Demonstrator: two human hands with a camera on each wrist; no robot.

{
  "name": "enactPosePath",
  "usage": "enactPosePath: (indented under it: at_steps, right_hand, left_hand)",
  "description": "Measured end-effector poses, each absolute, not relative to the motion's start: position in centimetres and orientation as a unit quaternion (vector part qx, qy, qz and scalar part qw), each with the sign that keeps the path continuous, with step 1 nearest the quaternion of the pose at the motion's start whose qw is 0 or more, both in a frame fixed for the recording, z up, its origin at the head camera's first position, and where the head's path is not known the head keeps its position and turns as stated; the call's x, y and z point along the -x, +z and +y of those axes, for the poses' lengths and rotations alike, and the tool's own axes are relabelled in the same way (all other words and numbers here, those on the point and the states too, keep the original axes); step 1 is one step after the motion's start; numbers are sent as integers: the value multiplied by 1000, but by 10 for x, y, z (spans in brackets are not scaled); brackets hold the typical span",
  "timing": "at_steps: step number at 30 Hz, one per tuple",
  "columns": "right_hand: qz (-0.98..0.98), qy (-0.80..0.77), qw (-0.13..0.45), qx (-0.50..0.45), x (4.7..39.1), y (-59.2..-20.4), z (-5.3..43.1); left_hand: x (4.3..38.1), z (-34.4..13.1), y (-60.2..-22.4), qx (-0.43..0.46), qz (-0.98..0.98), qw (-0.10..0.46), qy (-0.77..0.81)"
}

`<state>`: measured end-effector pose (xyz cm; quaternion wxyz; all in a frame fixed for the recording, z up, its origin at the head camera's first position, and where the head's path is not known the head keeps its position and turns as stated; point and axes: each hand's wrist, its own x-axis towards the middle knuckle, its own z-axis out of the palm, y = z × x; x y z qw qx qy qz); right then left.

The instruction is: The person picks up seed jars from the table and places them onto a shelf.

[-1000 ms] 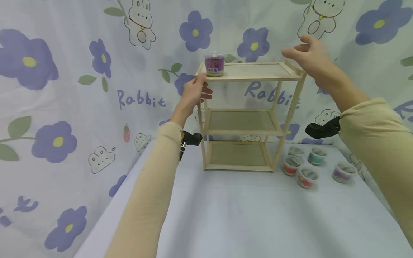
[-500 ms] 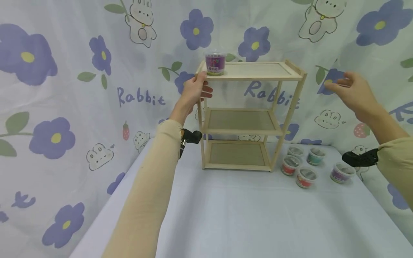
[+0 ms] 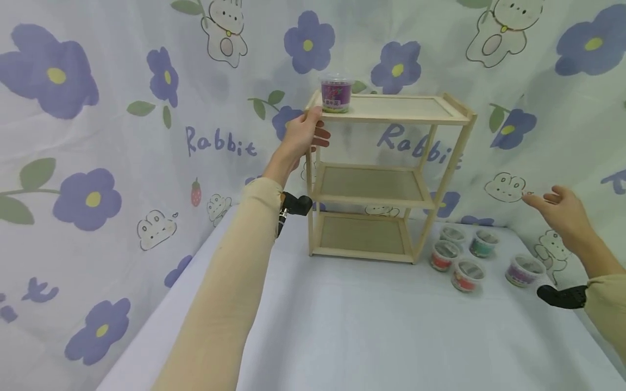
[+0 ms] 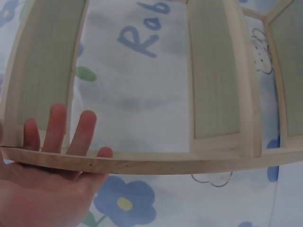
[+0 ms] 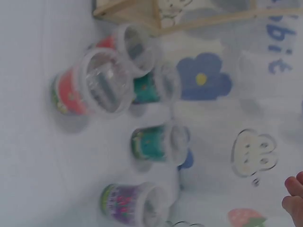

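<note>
My left hand [image 3: 302,136] grips the left front corner of a three-tier wooden shelf rack [image 3: 391,120]. In the left wrist view its fingers [image 4: 56,125] reach past the post to the inner side. A purple plastic tub with a clear lid [image 3: 336,96] stands upright on the top tier, at the left end just above that hand. Off to the right, my right hand [image 3: 567,214] hangs in the air with nothing in it, fingers loosely bent. Only its fingertips [image 5: 292,203] enter the right wrist view. Nearest below it is another purple tub [image 3: 523,271] on the table.
Right of the rack stand more lidded tubs: a front red one [image 3: 467,276], a second red one [image 3: 444,256], a teal one [image 3: 483,244] and another teal one [image 5: 146,89]. A white cloth covers the table [image 3: 371,326]. Behind hangs a curtain [image 3: 235,98] with flowers and rabbits.
My right hand has moved away from above the rack's right end, going right and down toward the tubs. The left hand keeps its grip; the tub on top stays put.
</note>
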<state>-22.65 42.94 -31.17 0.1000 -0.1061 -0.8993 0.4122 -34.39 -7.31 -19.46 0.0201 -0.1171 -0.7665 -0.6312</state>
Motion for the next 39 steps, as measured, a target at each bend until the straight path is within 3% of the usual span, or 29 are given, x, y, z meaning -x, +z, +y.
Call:
enactPosePath:
  at_steps: [15,27,39]
  right_hand:
    - [-868,412,86,265,217,-434,466]
    - [-826,466,109,299,221,-514,482]
    - [-821,469,115,306,213,-503,451]
  left_hand:
    - [343,-73,-194,118,-768,17,-629]
    - [341,-74,-194,114,-767,16,-631]
    - [339,-74,-193,115,-772,17,-625]
